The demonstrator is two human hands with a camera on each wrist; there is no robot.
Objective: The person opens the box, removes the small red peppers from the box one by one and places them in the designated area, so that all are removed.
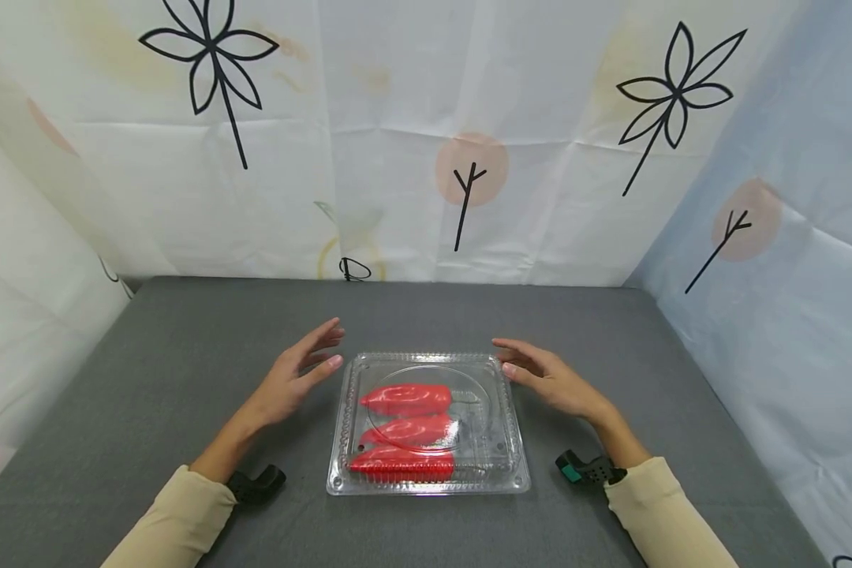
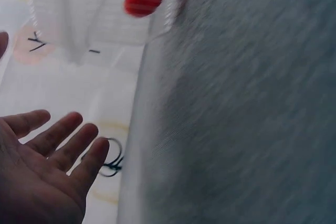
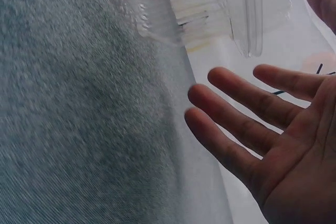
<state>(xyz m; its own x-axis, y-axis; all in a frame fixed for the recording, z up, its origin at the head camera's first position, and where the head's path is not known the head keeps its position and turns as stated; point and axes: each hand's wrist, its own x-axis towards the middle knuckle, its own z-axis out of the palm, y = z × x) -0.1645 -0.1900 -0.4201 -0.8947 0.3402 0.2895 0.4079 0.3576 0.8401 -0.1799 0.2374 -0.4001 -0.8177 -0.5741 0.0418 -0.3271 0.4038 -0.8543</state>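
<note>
Clear plastic container [image 1: 483, 430] sitting in front of the person, between the two hands. Three red peppers [image 1: 408, 430] lying inside it, side by side, stems pointing right. Left hand [image 1: 291, 383] hovering just beside the far left corner, fingers extended, thumb apart, gripping nothing. Right hand [image 1: 550, 383] spreading its fingers at the far right corner, also holding nothing; from here I'm not managing to tell whether its thumb is touching the rim. For good handling I'm favouring matched contact on opposite side walls, light and level: thin plastic is probably going to flex under a hard squeeze, and a tilt could be sending the peppers sliding. Grey tabletop [image 1: 184, 379] extending all round; patterned cloth [image 1: 397, 95] hanging behind.
</note>
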